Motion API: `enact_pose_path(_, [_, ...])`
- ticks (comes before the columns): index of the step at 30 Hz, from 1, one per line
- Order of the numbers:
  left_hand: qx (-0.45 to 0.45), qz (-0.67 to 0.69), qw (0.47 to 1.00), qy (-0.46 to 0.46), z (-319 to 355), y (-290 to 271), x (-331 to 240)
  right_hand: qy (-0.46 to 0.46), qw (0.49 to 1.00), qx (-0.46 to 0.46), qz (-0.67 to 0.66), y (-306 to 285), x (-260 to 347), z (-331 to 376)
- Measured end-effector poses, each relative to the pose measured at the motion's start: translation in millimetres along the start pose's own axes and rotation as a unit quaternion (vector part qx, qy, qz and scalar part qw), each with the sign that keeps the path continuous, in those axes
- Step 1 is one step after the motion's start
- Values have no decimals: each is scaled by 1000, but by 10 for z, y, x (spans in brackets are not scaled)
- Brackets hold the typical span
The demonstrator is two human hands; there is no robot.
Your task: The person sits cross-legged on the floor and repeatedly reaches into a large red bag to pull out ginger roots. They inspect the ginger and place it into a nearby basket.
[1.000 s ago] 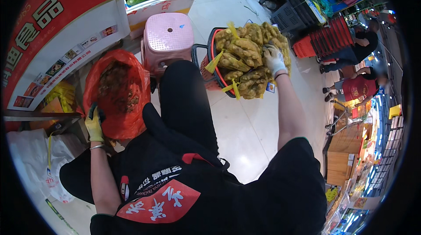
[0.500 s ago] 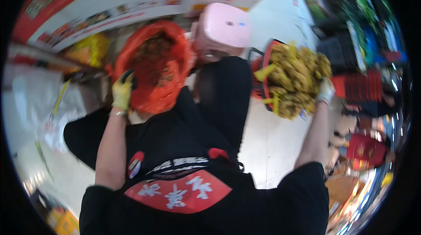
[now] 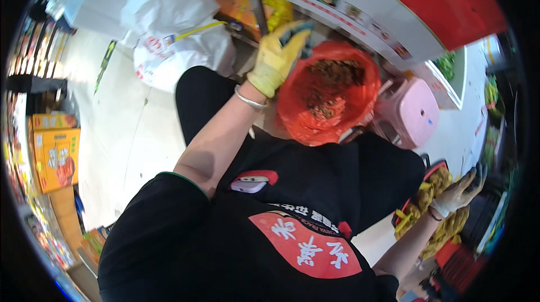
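My left hand [image 3: 277, 57] wears a yellow glove with dark fingertips. It is raised beside the left rim of a basin lined with red plastic [image 3: 292, 119], fingers apart and nothing visible in them. Brown crumbly bits [image 3: 332, 77] lie inside the lining; I cannot make out what they are. On the other side, my right hand [image 3: 457, 192], in a pale glove with dark fingertips, is stretched open over yellow-brown net bags [image 3: 450, 226] heaped in a basket. The bags' contents are hard to tell, and my forearm hides part of the heap.
A pink plastic stool [image 3: 413, 112] stands right of the basin. Behind are a red and white printed panel [image 3: 360, 12] and a white box with greens [image 3: 450, 68]. A white plastic bag [image 3: 180, 48] sits at the left, with an orange carton [image 3: 56, 155] farther left.
The view has swung left and tilted. My left hand is now farther forward by the basin's rim. My right hand, earlier on the net bags, now has its fingers stretched out over them.
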State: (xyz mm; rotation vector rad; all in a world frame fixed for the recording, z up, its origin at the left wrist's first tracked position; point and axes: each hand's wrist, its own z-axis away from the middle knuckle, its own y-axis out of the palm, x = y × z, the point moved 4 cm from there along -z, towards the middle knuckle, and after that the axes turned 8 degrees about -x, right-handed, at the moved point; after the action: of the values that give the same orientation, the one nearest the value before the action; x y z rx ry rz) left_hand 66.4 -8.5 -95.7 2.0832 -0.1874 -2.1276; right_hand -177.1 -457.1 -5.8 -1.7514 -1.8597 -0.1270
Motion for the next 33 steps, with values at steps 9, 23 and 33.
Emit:
enact_pose_path(9, [-275,-580,719,266,-608,-3209,-380,94,968,126,-195,1804,888,990])
enact_pose_path(23, [-394,-456,795,-75,-898,-4395,495,188,940,243,-145,2112,401,1499])
enact_pose_path(33, [-117,-441,827,328,-125,-1439,-762,388,721,443,-364,2147,1163,1875])
